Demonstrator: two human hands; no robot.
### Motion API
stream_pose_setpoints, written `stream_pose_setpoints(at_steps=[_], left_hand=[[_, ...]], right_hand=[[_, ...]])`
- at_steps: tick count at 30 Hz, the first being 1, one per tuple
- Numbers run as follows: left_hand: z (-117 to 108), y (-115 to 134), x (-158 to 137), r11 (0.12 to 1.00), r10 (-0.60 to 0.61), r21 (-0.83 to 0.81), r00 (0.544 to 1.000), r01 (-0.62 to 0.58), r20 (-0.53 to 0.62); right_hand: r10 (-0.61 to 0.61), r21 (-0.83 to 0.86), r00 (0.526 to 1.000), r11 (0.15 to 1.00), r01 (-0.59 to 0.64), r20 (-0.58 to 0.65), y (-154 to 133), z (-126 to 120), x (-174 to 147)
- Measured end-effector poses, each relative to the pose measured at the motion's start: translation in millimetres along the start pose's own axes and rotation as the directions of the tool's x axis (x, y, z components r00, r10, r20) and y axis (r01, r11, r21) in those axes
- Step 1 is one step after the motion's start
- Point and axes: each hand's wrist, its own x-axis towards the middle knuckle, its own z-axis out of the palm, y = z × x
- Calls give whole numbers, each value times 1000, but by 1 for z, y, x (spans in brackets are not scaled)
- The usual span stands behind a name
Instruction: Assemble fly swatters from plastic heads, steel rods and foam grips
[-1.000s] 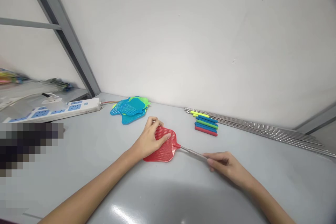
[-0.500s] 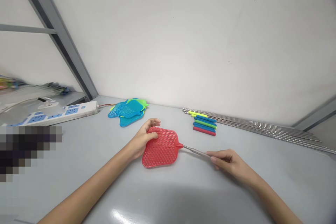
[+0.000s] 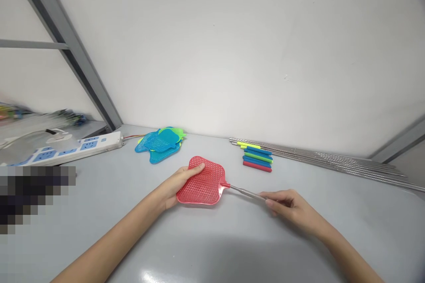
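A red perforated fly swatter head (image 3: 204, 183) is held just above the table in the middle of the view. My left hand (image 3: 177, 185) grips its left side, thumb on top and the other fingers hidden underneath. From the neck of the head a thin metal rod (image 3: 245, 192) runs to the right. Between thumb and fingers, my right hand (image 3: 288, 205) pinches this rod near its right end. Behind, a pile of blue and green swatter heads (image 3: 162, 143) lies against the wall. Short coloured handle sleeves (image 3: 257, 166) in red, blue, green and yellow lie beyond the rod.
Several long metal rods (image 3: 318, 159) lie along the wall at the right. A white power strip (image 3: 89, 146) with blue sockets stands at the left, near a grey metal frame post (image 3: 79, 62). A pixelated dark patch covers the left edge.
My left hand has closed around the red swatter head, its fingers passing underneath and the thumb lying flat on top. The head has tilted slightly. My right hand keeps its pinch on the rod.
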Motion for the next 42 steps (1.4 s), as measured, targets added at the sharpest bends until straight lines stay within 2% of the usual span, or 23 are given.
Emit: stream_pose_setpoints(at_steps=[4, 7, 11, 18, 25, 32, 38, 40, 42], left_hand=[[7, 0, -6, 997, -9, 74, 992, 0, 123], [9, -2, -6, 990, 0, 142, 985, -25, 174], [8, -8, -4, 981, 41, 183, 991, -64, 129], [6, -10, -6, 977, 56, 199, 990, -81, 132], [13, -5, -10, 970, 85, 204, 972, -131, 221], [11, -3, -15, 933, 118, 306, 965, -188, 234], [12, 2, -19, 921, 187, 292, 950, -258, 251], [12, 4, -18, 938, 169, 246, 941, -245, 292], [9, 6, -16, 964, 106, 199, 944, -174, 311]], right_hand=[[8, -14, 1000, 1000, -7, 24, 1, -4, -1], [2, -37, 996, 999, 2, 91, -1, -7, -2], [-33, -7, 981, 999, 34, 192, -6, -8, -3], [-33, 108, 969, 994, 7, 244, -11, -6, -5], [27, 173, 941, 981, -90, 336, 0, -7, -3], [40, 301, 904, 936, -183, 425, 3, -6, -4], [76, 374, 902, 893, -251, 426, 1, 1, -6], [87, 411, 901, 868, -278, 426, -1, 6, -6], [116, 445, 895, 835, -322, 430, -5, 12, -8]])
